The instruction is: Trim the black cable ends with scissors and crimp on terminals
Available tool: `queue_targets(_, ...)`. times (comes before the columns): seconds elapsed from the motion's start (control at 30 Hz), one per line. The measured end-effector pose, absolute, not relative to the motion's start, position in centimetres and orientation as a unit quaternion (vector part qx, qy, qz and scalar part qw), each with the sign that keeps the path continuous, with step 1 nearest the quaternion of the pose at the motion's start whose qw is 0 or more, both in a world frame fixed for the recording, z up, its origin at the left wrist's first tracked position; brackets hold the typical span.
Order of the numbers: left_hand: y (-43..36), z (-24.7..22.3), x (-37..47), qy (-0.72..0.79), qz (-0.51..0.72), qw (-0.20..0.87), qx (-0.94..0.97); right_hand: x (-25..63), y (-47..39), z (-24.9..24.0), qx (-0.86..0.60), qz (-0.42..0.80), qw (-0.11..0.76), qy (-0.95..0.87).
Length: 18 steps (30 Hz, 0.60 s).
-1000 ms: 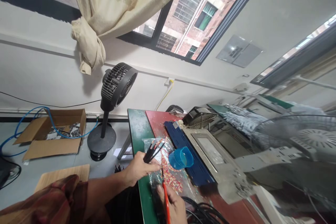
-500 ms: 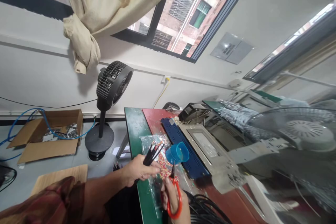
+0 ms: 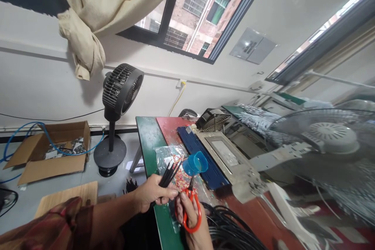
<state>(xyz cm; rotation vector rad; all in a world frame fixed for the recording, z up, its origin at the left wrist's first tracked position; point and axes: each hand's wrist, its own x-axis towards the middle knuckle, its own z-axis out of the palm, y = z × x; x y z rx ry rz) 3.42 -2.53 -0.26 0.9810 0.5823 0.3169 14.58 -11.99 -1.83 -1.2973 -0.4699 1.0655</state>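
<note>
A bundle of black cables is gripped in my left hand, its ends pointing up and away from me. My right hand holds scissors with orange-red handles, its fingers in the loops and the dark blades pointing up. Both hands are close together over the table's near edge. Just beyond the blades stands a blue translucent cup. Small red, orange and white scraps lie on a clear plastic bag below my hands. Several long black cables lie to the right of my right hand.
A dark blue panel and a beige machine occupy the table behind the cup. At right stands a large fan. On the floor to the left are a black fan and an open cardboard box.
The view has shifted slightly. My right hand has come nearer my left, and the scissors' handles now look spread wider, with both loops showing. The cables stay in my left hand.
</note>
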Motion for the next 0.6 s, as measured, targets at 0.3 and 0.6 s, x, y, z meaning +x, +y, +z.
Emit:
queue_targets(0.3, -2.78, -0.07, 3.52, 0.241, 0.147, 0.858, 0.429, 14.33, -12.31, -1.93, -0.534, 0.493, 0.667, -0.165)
queue_targets(0.6, -2.83, -0.39, 3.53, 0.213, 0.145, 0.870, 0.419, 14.22, -12.45, -1.61, -0.512, 0.506, 0.679, -0.142)
